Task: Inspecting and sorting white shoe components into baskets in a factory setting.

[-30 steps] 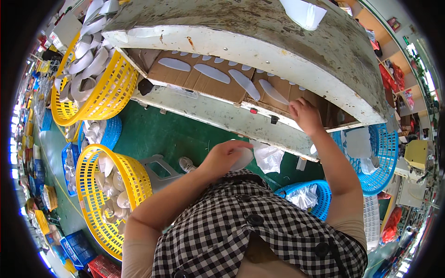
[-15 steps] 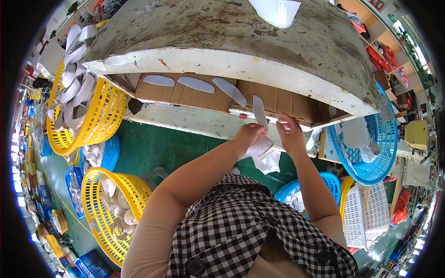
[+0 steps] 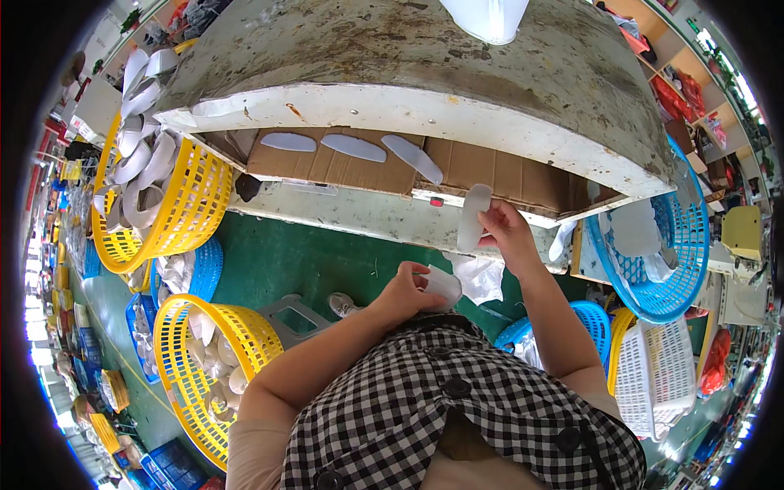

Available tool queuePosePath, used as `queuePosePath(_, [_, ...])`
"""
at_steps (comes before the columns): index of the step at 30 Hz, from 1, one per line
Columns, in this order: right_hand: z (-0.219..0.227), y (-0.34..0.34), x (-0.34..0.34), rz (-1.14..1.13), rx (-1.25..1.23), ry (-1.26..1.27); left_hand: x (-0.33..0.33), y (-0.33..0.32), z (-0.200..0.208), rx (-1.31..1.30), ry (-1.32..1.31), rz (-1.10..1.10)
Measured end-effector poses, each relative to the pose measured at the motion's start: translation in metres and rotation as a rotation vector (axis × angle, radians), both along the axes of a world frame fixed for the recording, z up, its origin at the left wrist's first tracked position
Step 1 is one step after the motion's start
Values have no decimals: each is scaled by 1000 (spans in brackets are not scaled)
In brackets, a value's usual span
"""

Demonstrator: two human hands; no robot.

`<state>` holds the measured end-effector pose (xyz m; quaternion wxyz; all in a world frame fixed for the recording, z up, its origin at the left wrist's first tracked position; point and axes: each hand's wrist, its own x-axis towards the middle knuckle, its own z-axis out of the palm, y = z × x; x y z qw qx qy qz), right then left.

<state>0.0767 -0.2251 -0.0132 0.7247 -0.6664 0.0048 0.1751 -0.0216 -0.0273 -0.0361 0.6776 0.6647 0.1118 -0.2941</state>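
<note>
My right hand [image 3: 513, 235] pinches the side of a long, flat white piece with rounded ends [image 3: 473, 216], held upright in front of the machine's opening. Lower, close to the checkered apron, my left hand [image 3: 402, 292] is closed around a curved white piece [image 3: 443, 287]; whether it is one piece or a stack, I cannot tell. Three similar white rounded strips lie apart in a row on brown cardboard inside the opening: a left one [image 3: 288, 142], a middle one [image 3: 354, 148] and a slanted one [image 3: 412, 158].
The worn metal housing [image 3: 392, 61] overhangs the cardboard shelf [image 3: 465, 163]. Yellow baskets of white pieces stand at left, an upper one [image 3: 214, 192] and a lower one [image 3: 265, 333]. At right are a blue basket [image 3: 690, 245] and a white crate [image 3: 653, 376]. White plastic [image 3: 482, 279] hangs below the shelf.
The flat white piece has passed from my left hand to my right, which was open beside it. My left hand has drawn down toward the apron with the curved white piece.
</note>
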Motion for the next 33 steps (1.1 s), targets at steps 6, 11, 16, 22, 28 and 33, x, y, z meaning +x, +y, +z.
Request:
queuePosePath(6, [35, 12, -23, 131, 49, -88, 5, 8, 8, 10, 72, -43])
queuePosePath(11, [50, 31, -41, 191, 128, -108, 4, 10, 30, -248, -138, 275])
queuePosePath(16, [57, 48, -54, 212, 198, -163, 2, 14, 69, -366, -232, 417])
queuePosePath(22, [57, 59, -56, 208, -16, -300, -6, 16, 71, -386, -232, 415])
queuePosePath(28, [57, 59, -56, 152, -48, -238, -5, 16, 73, -400, -209, 362])
queuePosePath(33, [52, 61, -58, 124, -63, -236, -6, 17, 70, -382, -213, 333])
